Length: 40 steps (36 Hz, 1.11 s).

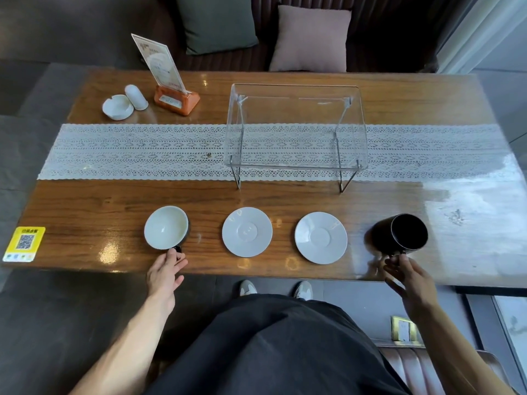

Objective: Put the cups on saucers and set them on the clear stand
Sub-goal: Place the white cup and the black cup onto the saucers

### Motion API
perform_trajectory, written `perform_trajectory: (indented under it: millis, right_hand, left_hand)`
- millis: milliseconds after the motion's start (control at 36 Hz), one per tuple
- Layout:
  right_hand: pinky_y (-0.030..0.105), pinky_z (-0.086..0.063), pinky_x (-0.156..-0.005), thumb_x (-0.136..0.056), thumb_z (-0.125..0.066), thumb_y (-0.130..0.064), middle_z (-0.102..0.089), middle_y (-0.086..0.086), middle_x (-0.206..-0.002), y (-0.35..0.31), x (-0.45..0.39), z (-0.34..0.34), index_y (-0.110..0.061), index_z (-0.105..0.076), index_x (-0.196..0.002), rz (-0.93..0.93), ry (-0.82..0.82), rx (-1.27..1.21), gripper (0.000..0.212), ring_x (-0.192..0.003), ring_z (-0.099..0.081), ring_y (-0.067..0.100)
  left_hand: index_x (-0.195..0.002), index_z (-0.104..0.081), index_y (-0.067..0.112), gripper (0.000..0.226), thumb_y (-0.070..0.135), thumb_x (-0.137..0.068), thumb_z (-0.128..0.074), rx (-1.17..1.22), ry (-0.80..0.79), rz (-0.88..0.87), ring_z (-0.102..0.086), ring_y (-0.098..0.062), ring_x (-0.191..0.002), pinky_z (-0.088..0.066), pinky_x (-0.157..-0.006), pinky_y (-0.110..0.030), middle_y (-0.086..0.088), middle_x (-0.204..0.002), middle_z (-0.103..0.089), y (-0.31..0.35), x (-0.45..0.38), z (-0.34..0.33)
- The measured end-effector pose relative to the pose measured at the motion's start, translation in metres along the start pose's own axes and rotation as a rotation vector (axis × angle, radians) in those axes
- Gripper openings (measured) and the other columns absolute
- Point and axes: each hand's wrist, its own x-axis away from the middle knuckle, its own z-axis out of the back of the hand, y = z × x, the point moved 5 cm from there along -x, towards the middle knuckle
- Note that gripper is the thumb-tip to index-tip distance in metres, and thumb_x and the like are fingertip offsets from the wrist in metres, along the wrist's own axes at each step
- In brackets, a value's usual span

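Observation:
Two pale saucers lie side by side near the table's front edge, the left saucer [247, 232] and the right saucer [320, 237], both bare. A cup with a white inside [166, 227] stands left of them; my left hand [164, 273] pinches its dark handle. A black cup [402, 233] is right of the saucers, tilted toward me, and my right hand [410, 283] grips its handle. The clear stand [295, 166] sits behind the saucers on the lace runner, with nothing on its top.
The wooden table [114, 201] carries a white lace runner [137, 151] across its middle. At the back left stand a white ashtray [117, 107], a small white shaker [136, 97] and an orange menu holder [176, 101]. A yellow QR sticker [24, 243] marks the front left corner.

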Motion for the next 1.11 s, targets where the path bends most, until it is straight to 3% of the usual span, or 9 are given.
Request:
perform_trajectory:
  millis: [167, 306, 444, 694, 889, 1111]
  right_hand:
    - [0.041, -0.049, -0.087, -0.101, -0.045, -0.037, -0.068, 0.015, -0.103, -0.005, 0.006, -0.006, -0.015, -0.063, -0.085, 0.058, -0.004, 0.009, 0.033, -0.098, -0.066, 0.025]
    - [0.047, -0.05, -0.093, -0.1, -0.047, -0.039, -0.069, 0.017, -0.109, -0.01, 0.013, -0.014, -0.014, -0.066, -0.09, 0.113, -0.039, 0.007, 0.032, -0.107, -0.065, 0.027]
    - [0.041, -0.052, -0.086, -0.099, -0.048, -0.039, -0.07, 0.015, -0.105, -0.017, 0.022, -0.031, -0.014, -0.067, -0.091, 0.166, -0.08, -0.006, 0.033, -0.105, -0.067, 0.027]
    - [0.046, -0.054, -0.089, -0.099, -0.049, -0.038, -0.073, 0.011, -0.104, -0.02, 0.042, -0.059, -0.011, -0.07, -0.1, 0.2, -0.167, 0.082, 0.034, -0.102, -0.069, 0.022]
    - [0.035, -0.052, -0.079, -0.096, -0.052, -0.04, -0.075, 0.006, -0.096, -0.011, 0.052, -0.077, -0.015, -0.072, -0.09, 0.173, -0.229, 0.088, 0.032, -0.097, -0.071, 0.013]
    - [0.034, -0.051, -0.078, -0.096, -0.053, -0.038, -0.076, 0.002, -0.093, -0.001, 0.056, -0.093, -0.016, -0.073, -0.087, 0.123, -0.26, 0.12, 0.031, -0.097, -0.07, 0.011]
  left_hand:
    - [-0.103, -0.063, 0.013, 0.028, 0.038, -0.099, -0.051, 0.003, 0.014, -0.027, -0.065, -0.018, -0.108, -0.043, -0.093, -0.039, -0.006, -0.116, -0.069, 0.005, 0.004, 0.002]
    - [-0.118, -0.062, 0.012, 0.033, 0.036, -0.099, -0.051, -0.022, 0.002, -0.074, -0.065, -0.017, -0.108, -0.044, -0.096, -0.04, -0.004, -0.116, -0.069, 0.01, 0.013, 0.002]
    - [-0.106, -0.066, 0.021, 0.021, 0.035, -0.098, -0.052, -0.064, -0.034, -0.144, -0.066, -0.015, -0.106, -0.046, -0.094, -0.039, 0.0, -0.111, -0.071, 0.017, 0.025, -0.006]
    - [-0.104, -0.07, 0.014, 0.022, 0.028, -0.098, -0.055, -0.109, -0.144, -0.202, -0.068, -0.014, -0.102, -0.05, -0.088, -0.033, -0.001, -0.104, -0.074, 0.02, 0.041, -0.034]
    - [-0.094, -0.072, 0.014, 0.021, 0.027, -0.098, -0.056, -0.146, -0.243, -0.208, -0.069, -0.013, -0.099, -0.051, -0.085, -0.033, -0.003, -0.097, -0.076, 0.017, 0.054, -0.063]
    - [-0.087, -0.071, 0.016, 0.024, 0.028, -0.099, -0.054, -0.231, -0.299, -0.187, -0.068, -0.015, -0.099, -0.051, -0.085, -0.034, -0.003, -0.095, -0.076, 0.014, 0.059, -0.086]
